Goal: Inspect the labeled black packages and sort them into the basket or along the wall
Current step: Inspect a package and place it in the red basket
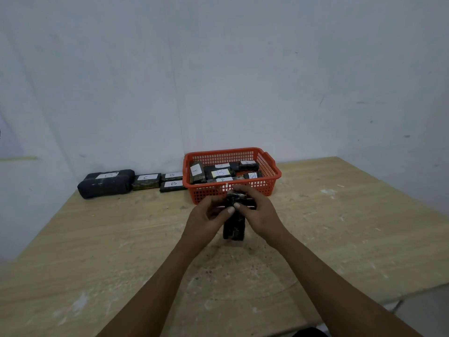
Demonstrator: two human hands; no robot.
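Bench (340, 239): wooden, marked with pale scuffs.
Hands: left hand (206, 216) and right hand (258, 212) together, both clamped on the top of one black package (234, 227) held upright above mid-bench.
Basket (264, 184): red, just beyond the hands, holding labelled packages.
Far edge: row of packages (145, 181) along the wall, left of the basket.

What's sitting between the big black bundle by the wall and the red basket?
In the head view, three smaller packages: one labeled C next to the big bundle, then two labeled B beside the basket.
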